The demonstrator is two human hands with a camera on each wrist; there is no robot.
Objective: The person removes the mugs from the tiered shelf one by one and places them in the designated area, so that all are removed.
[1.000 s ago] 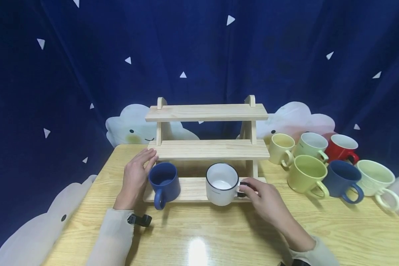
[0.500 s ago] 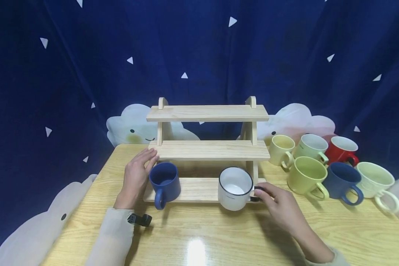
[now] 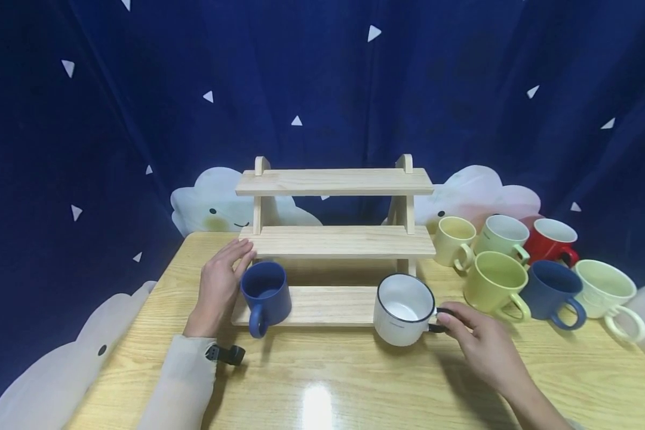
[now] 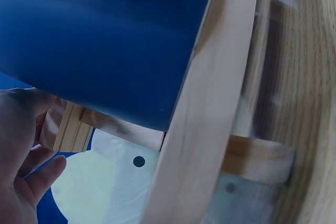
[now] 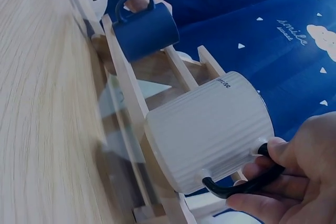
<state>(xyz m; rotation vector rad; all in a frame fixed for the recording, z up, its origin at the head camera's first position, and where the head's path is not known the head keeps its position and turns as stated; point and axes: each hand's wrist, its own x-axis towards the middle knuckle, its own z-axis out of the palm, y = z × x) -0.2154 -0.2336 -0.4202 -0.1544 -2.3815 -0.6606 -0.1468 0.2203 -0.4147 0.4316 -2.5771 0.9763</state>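
Observation:
My right hand (image 3: 481, 340) pinches the black handle (image 5: 252, 184) of a white mug (image 3: 403, 310) with a dark rim. The mug is upright at the right end of the bottom shelf, overlapping its front edge in the head view; whether its base touches the board, I cannot tell. My left hand (image 3: 218, 286) holds the left end of the middle shelf of a three-tier wooden rack (image 3: 333, 242), thumb and fingers about the board end (image 4: 71, 129). Beside that hand, a blue mug (image 3: 266, 295) stands at the left of the bottom shelf, handle facing front.
Right of the rack, several mugs stand close together on the wooden table (image 3: 258, 382): a pale yellow mug (image 3: 451, 239), a yellow-green mug (image 3: 491, 283), a dark blue mug (image 3: 549, 292), a red mug (image 3: 548, 245) and others. A dark blue curtain (image 3: 322, 77) hangs behind.
The white mug has moved right along the bottom shelf and slightly toward the front, with my right hand on its handle throughout. My left hand and the blue mug have stayed put.

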